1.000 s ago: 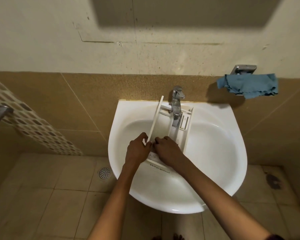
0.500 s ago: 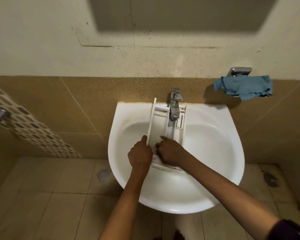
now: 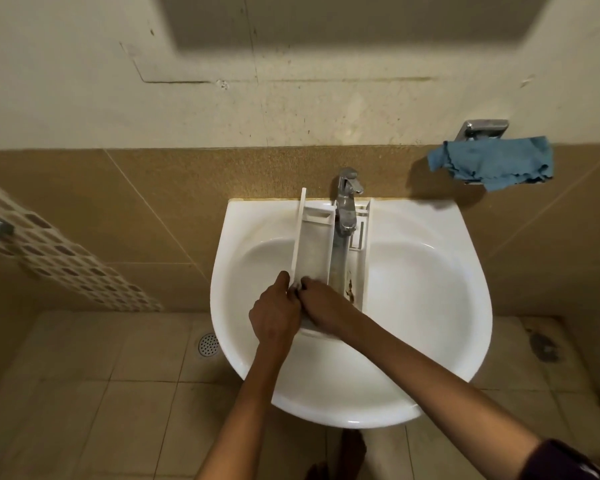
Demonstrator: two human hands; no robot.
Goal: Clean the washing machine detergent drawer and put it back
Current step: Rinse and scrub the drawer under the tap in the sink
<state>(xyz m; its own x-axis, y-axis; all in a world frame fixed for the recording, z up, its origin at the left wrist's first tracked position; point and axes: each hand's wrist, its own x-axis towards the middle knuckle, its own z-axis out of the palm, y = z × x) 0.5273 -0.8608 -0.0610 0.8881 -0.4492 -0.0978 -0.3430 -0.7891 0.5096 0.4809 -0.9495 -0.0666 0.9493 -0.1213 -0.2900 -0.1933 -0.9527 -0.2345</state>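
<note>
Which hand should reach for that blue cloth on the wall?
Right, probably. The right hand is on the side of the blue cloth, hung right of the sink; the left hand holds the drawer by its left wall.

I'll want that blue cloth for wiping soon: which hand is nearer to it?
Right. The right hand lies on the drawer in the sink, below-left of the blue cloth; the left hand is beside it, farther left.

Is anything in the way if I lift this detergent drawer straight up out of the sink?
Yes: the faucet spout hangs over the middle of the detergent drawer, so a straight lift would likely hit it. The left hand and right hand touch its near end, nothing between.
</note>
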